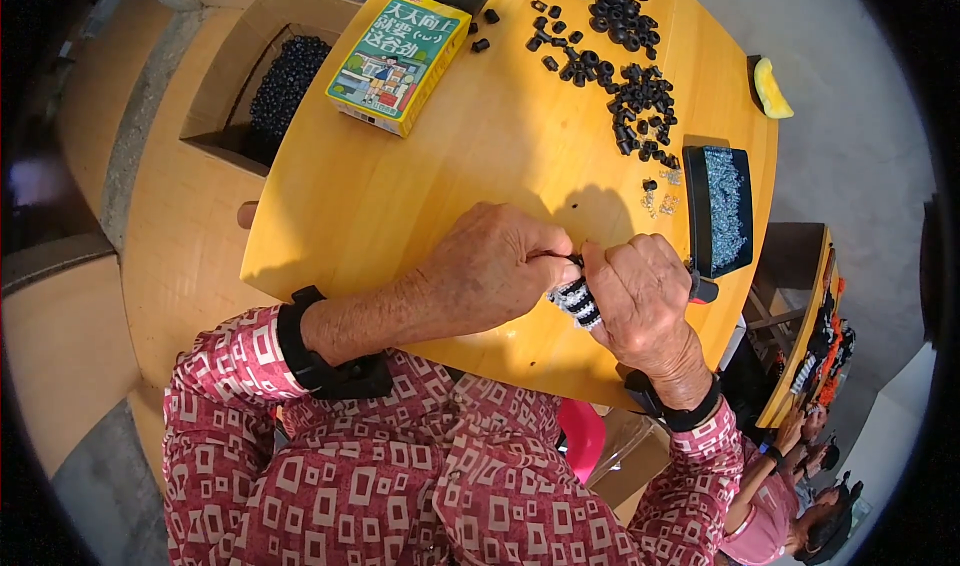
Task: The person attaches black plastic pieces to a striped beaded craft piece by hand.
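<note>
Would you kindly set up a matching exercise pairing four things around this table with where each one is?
Things:
1. green box
2. black tray of silvery parts
3. cardboard carton of black parts
4. striped black-and-white stack

Places:
A. between the left hand and right hand
B. off the table's left edge
C. table's right edge
D. far left part of the tabletop

Pairs: 1-D, 2-C, 3-B, 4-A

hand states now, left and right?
Left hand: closed, fingertips pinching a small black part.
Right hand: closed around a black-and-white striped tool handle.
</note>
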